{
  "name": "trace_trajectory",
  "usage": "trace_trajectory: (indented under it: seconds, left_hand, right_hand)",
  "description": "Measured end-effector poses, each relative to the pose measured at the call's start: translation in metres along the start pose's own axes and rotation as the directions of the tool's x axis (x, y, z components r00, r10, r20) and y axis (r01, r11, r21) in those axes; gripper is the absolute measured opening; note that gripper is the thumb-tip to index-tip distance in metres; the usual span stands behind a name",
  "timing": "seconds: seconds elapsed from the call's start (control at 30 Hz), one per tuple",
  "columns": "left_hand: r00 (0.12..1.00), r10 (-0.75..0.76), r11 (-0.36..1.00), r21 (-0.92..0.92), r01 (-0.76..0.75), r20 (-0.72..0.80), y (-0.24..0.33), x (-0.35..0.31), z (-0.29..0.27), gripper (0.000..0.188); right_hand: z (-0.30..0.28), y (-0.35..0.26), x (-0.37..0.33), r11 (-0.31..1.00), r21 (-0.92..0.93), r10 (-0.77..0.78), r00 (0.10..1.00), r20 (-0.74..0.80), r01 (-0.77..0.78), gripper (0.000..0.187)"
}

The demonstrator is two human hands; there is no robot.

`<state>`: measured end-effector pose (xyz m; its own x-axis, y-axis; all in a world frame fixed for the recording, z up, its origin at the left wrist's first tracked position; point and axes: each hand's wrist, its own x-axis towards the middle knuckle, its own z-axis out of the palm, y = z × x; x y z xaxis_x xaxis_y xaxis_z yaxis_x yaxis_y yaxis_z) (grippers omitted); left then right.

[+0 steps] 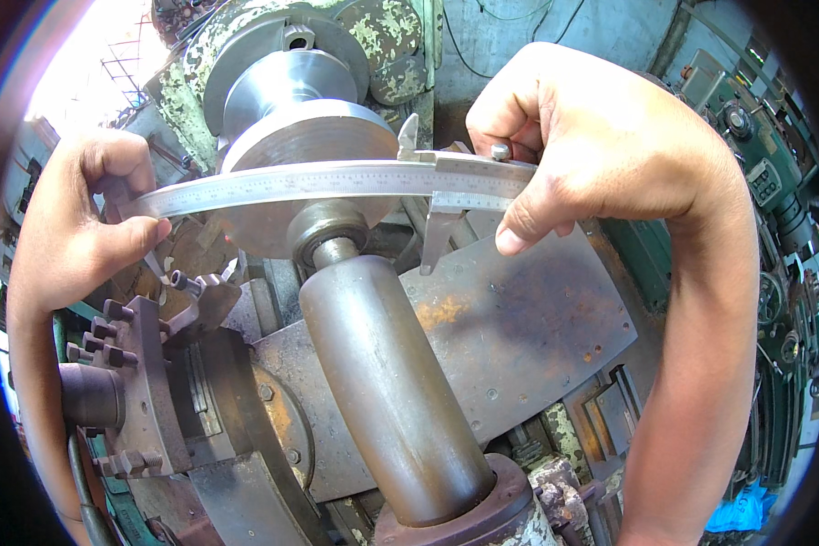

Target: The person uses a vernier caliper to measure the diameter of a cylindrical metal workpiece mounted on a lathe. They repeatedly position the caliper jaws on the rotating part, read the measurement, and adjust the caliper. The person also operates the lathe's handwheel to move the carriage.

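Observation:
A long steel vernier caliper [291,183] spans level across the front of a round steel workpiece [323,138]. My left hand [86,214] is closed on the caliper's left end, thumb and fingers pinching it; that end's jaw is partly hidden. My right hand [591,150] grips the right part around the sliding jaw, thumb below and curled fingers above. The sliding jaw points downward, to the right of the disc. Behind the caliper, the workpiece's wide flange faces me, its far end at the lathe chuck [217,86]. A live centre [329,232] meets its near face.
The tailstock quill [387,382] runs toward me below the caliper. A tool post [136,382] with several bolts stands at the left, under my left forearm. A flat metal plate [537,309] lies to the right. Green machines [746,173] line the right side, near a blue bag [742,510].

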<state>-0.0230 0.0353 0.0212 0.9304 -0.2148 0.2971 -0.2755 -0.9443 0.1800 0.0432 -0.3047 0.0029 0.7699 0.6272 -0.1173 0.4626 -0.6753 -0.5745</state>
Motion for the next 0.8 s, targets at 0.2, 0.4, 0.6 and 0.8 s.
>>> trace_trajectory:
  seconds: [0.2, 0.4, 0.6, 0.8]
  left_hand:
    - [1.000, 0.023, 1.000, -0.010, -0.023, -0.016, -0.012, -0.004, -0.001, 0.027]
    - [0.999, 0.032, 0.999, 0.001, -0.032, 0.008, -0.005, 0.000, -0.001, 0.029]
    - [0.996, 0.088, 0.995, 0.042, -0.089, 0.012, 0.008, 0.001, -0.013, 0.021]
    - [0.962, 0.249, 0.963, -0.077, -0.258, -0.113, 0.005, 0.010, -0.023, 0.022]
  right_hand:
    - [0.001, 0.000, 0.002, 1.000, -0.026, -0.014, 1.000, 0.000, 0.014, 0.031]
    - [0.001, 0.003, 0.004, 0.999, 0.026, -0.019, 1.000, 0.019, 0.019, 0.028]
    - [-0.006, 0.012, 0.007, 0.989, 0.018, -0.146, 0.989, -0.017, 0.146, 0.028]
    - [-0.019, -0.037, -0.018, 0.985, -0.166, -0.021, 0.939, -0.342, -0.038, 0.032]
